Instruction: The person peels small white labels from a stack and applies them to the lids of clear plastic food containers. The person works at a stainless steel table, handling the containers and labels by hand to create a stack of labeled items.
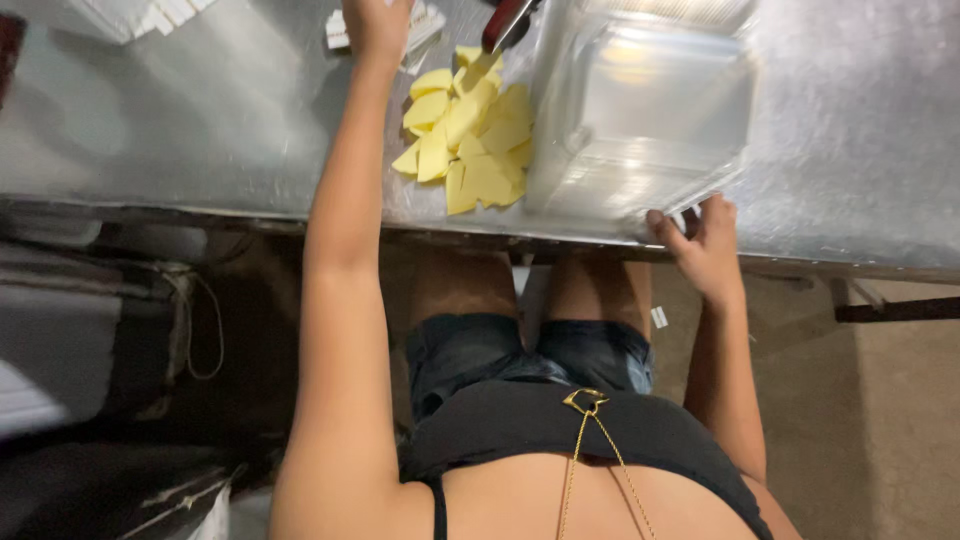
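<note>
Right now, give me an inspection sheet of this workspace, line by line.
Surface: shiny metal table, seen from above, its front edge nearest the person.
Job's things: pile of yellow cut pieces on the table; stack of clear plastic containers just right of the pile.
Clutter: white paper slips at the far left edge; more white slips by the left hand; a red-handled tool, only partly in view.
Hands: left hand reaches to the far side, beside the slips; right hand rests its fingers at the table's front edge, by the containers.
Cables: a thin cord hangs under the table on the left.
Surroundings: tan floor; dark, blurred items below left.
</note>
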